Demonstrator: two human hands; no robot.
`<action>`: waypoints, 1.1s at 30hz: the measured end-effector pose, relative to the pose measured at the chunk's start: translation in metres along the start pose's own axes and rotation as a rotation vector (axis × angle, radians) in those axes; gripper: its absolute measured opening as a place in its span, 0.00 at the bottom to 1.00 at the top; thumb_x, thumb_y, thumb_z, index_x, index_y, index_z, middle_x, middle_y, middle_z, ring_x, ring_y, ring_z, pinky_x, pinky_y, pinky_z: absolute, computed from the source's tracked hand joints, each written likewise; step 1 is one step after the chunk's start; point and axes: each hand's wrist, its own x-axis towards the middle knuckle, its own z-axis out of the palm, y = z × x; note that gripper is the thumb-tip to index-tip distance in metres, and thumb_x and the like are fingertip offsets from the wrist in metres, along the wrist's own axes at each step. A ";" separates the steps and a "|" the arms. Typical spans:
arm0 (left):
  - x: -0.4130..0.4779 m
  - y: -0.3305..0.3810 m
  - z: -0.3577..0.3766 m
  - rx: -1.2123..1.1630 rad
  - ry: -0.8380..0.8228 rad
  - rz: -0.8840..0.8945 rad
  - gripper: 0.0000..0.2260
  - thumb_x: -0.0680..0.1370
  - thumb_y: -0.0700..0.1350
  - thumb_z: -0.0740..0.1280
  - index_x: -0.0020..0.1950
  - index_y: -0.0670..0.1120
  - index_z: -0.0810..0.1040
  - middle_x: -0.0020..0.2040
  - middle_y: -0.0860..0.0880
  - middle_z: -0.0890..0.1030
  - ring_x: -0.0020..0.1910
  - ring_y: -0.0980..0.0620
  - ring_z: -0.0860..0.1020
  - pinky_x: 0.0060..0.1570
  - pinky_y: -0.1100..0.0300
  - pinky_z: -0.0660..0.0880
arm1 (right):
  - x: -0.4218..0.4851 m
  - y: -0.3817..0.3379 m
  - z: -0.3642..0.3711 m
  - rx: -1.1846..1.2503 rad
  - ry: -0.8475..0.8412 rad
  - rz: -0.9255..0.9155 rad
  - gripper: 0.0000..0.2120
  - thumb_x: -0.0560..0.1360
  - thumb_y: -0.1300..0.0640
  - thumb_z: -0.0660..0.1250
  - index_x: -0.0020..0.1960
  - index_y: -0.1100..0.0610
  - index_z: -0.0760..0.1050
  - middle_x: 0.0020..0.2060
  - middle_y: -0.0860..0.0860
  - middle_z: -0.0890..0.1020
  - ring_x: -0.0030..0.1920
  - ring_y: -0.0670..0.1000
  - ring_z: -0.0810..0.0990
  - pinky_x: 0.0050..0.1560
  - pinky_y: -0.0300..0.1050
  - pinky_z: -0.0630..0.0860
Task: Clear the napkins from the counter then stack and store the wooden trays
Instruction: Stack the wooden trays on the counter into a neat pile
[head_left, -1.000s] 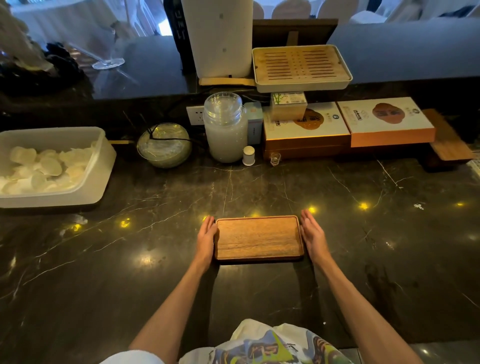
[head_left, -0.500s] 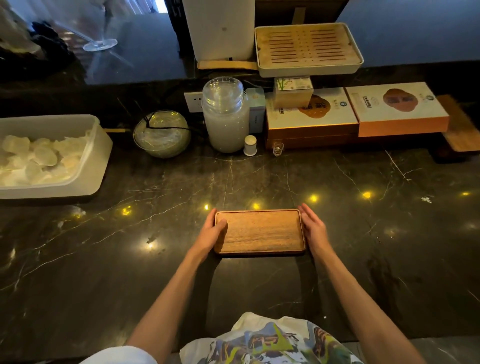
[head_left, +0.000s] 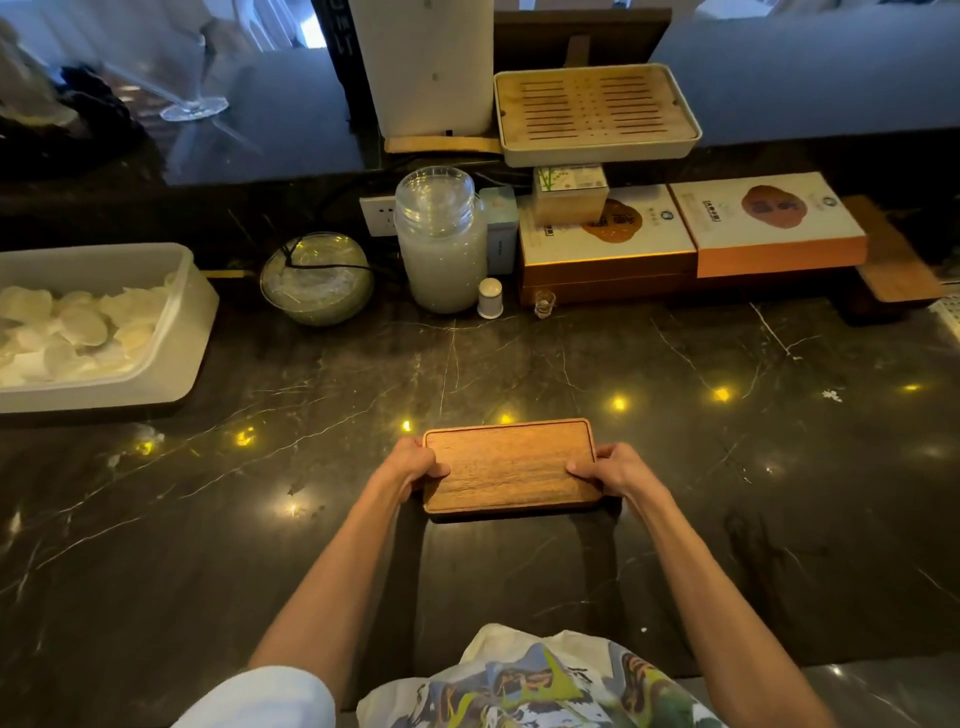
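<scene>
Holding the wooden tray (head_left: 511, 467) at its two short ends, the left hand (head_left: 413, 464) and right hand (head_left: 605, 466) each curl closed over an edge; its long axis runs left-right across the near desk (head_left: 727, 519), centred between them.

Dark veined marble table (head_left: 675, 519) has a rectangular wooden tray (head_left: 509, 467), a white plastic tub (head_left: 192, 322), a lidded glass jar (head_left: 441, 244) and flat orange-edged boxes (head_left: 774, 234) sitting on it.
</scene>
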 end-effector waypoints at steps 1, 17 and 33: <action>0.000 0.001 -0.001 -0.011 -0.004 0.009 0.19 0.69 0.26 0.67 0.57 0.40 0.72 0.52 0.41 0.77 0.56 0.42 0.75 0.58 0.44 0.75 | -0.002 0.001 -0.002 0.031 -0.005 -0.012 0.31 0.65 0.59 0.79 0.64 0.63 0.70 0.56 0.58 0.79 0.54 0.56 0.79 0.51 0.49 0.78; -0.057 -0.047 0.008 0.731 0.234 0.797 0.21 0.69 0.35 0.72 0.56 0.49 0.68 0.57 0.51 0.69 0.57 0.53 0.69 0.57 0.59 0.74 | -0.052 0.037 0.009 -0.288 0.191 -0.551 0.26 0.65 0.66 0.77 0.56 0.49 0.70 0.51 0.48 0.78 0.54 0.48 0.78 0.49 0.36 0.74; -0.055 -0.023 0.056 1.191 0.332 1.098 0.20 0.68 0.45 0.72 0.58 0.48 0.70 0.53 0.50 0.76 0.51 0.48 0.75 0.51 0.55 0.73 | -0.074 -0.008 0.093 -1.144 0.491 -0.858 0.18 0.72 0.53 0.69 0.60 0.52 0.69 0.55 0.49 0.77 0.57 0.53 0.75 0.63 0.48 0.67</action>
